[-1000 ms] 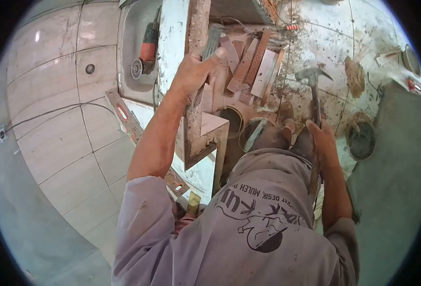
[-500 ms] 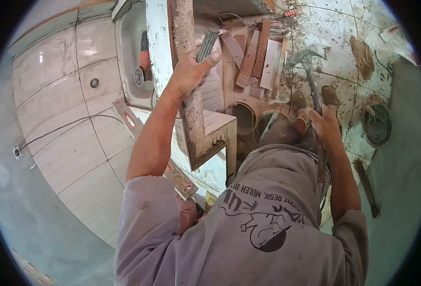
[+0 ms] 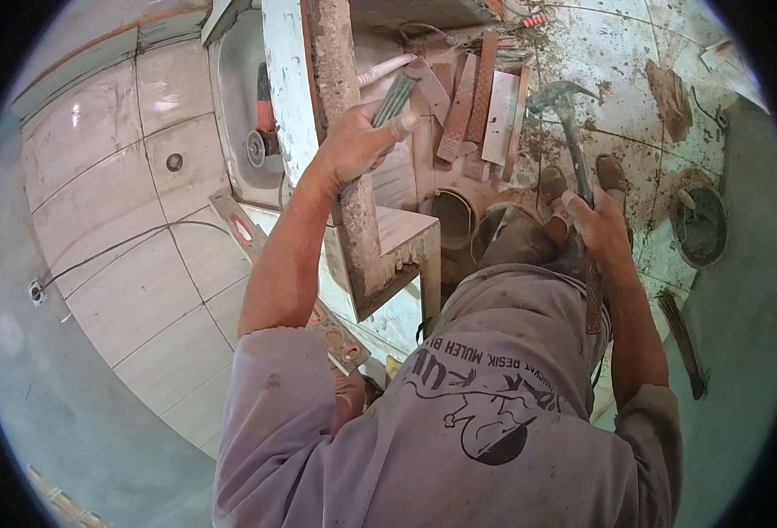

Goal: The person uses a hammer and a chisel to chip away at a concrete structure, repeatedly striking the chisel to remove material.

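My left hand (image 3: 357, 148) is wrapped round a grey-green ridged bar (image 3: 397, 95), whose upper end sticks out past the thumb. It is over the rough, broken edge of a tiled partition (image 3: 339, 53); whether the bar's lower end touches it is hidden. My right hand (image 3: 598, 227) grips the shaft of a claw hammer (image 3: 567, 107), with the metal head pointing away from me and the brown handle end hanging by my hip. The hammer head is over the dirty floor, apart from the bar.
Tile strips (image 3: 499, 114) lie beyond the partition, near a round bucket (image 3: 452, 216). An angle grinder (image 3: 265, 123) rests in the basin at left, and a level (image 3: 340, 341) leans below. A mortar bucket (image 3: 699, 231) and a brush (image 3: 681, 343) are at right.
My left hand and the bar have shifted slightly right, and the bar tilts more to the right. The hammer in my right hand has hardly moved.
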A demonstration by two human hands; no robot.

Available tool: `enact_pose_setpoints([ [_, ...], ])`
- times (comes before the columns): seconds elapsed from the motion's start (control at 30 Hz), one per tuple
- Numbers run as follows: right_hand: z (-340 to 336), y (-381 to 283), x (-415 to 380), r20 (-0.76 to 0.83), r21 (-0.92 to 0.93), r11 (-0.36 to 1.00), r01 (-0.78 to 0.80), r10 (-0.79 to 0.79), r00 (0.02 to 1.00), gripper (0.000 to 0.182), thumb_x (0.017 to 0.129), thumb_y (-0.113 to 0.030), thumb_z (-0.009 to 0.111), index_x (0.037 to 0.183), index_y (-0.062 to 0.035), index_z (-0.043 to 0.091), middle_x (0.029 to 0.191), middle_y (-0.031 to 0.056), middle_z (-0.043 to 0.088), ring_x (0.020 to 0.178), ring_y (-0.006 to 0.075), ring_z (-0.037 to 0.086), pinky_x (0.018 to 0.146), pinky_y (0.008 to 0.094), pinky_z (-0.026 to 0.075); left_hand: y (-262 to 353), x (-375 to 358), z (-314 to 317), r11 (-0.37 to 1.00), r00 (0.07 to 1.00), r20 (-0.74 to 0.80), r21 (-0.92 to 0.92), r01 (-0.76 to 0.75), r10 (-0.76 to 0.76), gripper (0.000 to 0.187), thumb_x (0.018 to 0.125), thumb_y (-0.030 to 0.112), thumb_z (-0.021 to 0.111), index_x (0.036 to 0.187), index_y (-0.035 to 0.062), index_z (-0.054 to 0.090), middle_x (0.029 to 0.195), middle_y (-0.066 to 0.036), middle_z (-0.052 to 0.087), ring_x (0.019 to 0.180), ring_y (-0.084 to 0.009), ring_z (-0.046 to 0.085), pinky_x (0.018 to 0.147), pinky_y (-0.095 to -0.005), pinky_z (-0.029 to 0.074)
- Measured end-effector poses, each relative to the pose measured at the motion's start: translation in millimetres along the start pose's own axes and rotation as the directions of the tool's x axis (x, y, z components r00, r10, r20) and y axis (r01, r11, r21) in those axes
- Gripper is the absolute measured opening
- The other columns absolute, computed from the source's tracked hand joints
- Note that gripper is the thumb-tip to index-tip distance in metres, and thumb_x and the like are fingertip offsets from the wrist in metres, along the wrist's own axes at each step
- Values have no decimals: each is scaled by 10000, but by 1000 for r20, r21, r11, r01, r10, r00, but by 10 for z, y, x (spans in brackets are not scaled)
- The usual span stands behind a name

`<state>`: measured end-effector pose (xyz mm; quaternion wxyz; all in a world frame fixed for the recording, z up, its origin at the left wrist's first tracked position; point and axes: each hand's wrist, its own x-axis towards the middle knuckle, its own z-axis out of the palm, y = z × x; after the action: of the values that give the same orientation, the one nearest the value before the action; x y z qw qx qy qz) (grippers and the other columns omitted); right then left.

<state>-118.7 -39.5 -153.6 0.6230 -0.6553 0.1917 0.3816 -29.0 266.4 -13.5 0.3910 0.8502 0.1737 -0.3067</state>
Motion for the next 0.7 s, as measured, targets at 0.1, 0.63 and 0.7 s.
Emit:
enact_pose_setpoints([
  [0.1,-16,-130,-81,-10,75,997,24,-23,1000,260,873,-260,587,944,-9,573,628,11,497,508,105,481,477,287,380,96,-54,59,992,999,14,121,-33,31,495,773,540,675,757,62,550,529,50,416,442,-48,390,406,-230,301],
  [0.63,-41,-780,-341,-59,474,863,176,-169,984,204,910,-276,519,875,-77,495,573,-29,409,408,67,378,352,225,299,164,-63,113,964,997,71,264,-31,12,582,739,600,668,833,27,625,626,14,471,602,-93,455,546,-269,393],
  [0.7,-27,-721,-312,122,178,929,326,-349,929,192,903,-252,526,860,-67,496,578,-27,427,415,67,395,351,230,304,111,-38,83,966,998,61,260,-11,-5,582,739,598,670,852,28,632,626,17,471,598,-95,455,543,-269,394],
])
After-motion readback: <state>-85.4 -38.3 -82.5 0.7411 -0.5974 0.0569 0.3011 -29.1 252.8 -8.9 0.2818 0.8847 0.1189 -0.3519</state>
